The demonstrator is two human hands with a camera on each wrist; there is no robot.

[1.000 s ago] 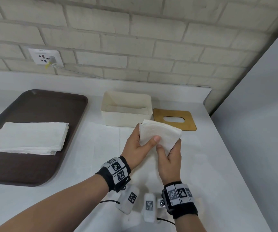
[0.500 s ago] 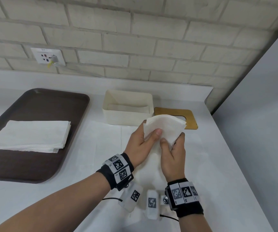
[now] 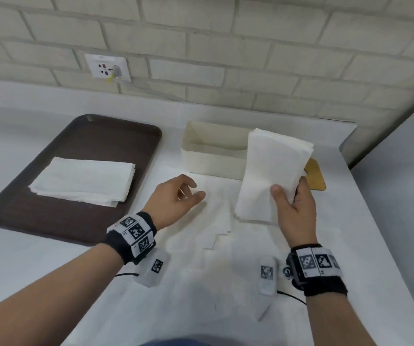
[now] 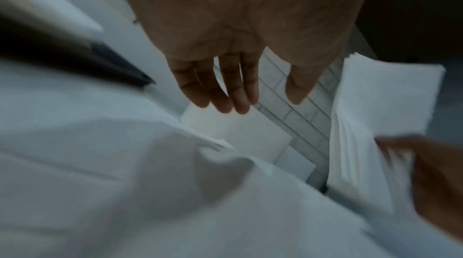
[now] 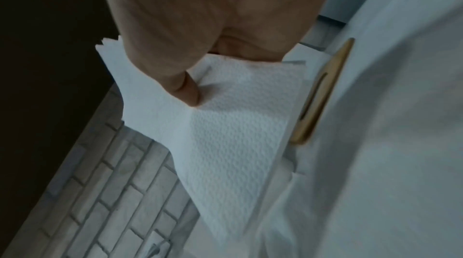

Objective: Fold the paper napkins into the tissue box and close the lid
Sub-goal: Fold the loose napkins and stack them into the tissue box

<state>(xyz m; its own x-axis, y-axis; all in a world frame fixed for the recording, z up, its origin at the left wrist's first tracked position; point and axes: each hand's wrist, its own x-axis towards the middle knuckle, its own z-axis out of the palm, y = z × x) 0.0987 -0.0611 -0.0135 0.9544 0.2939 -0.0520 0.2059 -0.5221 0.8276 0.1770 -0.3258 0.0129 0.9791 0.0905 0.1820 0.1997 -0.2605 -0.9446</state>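
Folded napkin bundle (image 3: 273,176) white, embossed pebbled texture. Napkin stack (image 3: 83,182) white. Tray (image 3: 14,203) dark brown. Tissue box (image 3: 210,162) cream. Lid (image 3: 315,177) tan wood. Bench (image 3: 365,245) white. Brick wall (image 3: 225,46) off-white. Wristbands (image 3: 132,233) black, black-white square markers.

Your head camera looks forward and down over the counter (image 3: 350,245) toward the brick wall (image 3: 225,46), taking in both forearms. Each wrist camera sits close behind its palm, tilted, looking along the fingers. All three views share the folded napkins (image 3: 273,176) and that wall.
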